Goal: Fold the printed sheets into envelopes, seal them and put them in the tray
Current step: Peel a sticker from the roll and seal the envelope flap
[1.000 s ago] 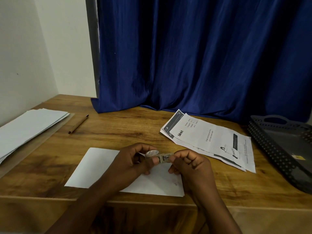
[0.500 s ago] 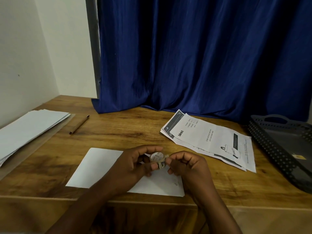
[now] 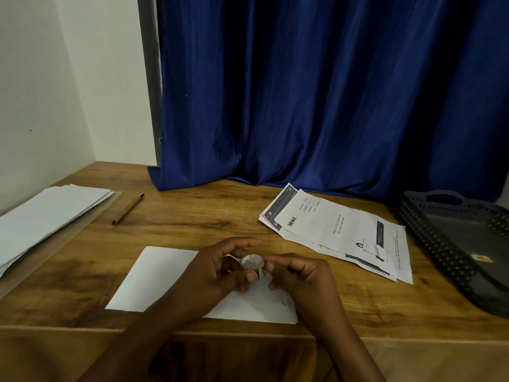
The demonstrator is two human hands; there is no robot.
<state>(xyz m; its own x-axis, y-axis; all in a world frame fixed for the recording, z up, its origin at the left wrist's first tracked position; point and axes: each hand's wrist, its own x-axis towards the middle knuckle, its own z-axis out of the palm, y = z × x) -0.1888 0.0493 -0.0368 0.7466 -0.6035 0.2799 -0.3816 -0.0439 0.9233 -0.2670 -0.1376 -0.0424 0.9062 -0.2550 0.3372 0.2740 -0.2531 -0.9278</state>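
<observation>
**Wooden desk under a blue curtain, tape roll in both hands**

A wooden desk (image 3: 192, 216) stands against a white wall, a deep blue curtain (image 3: 330, 92) hanging to its back edge. At the left lies a stack of blank paper (image 3: 46, 210) with a brown pen (image 3: 127, 209) beside it. Printed sheets (image 3: 341, 230) lie right of centre, near a dark perforated tray (image 3: 457, 244) at the right edge. A white envelope (image 3: 154, 277) lies at the front, partly covered by the hands. The left hand (image 3: 217, 271) curls its fingers round a small tape roll (image 3: 252, 262); the right hand (image 3: 300, 277) pinches the tape's loose end
</observation>
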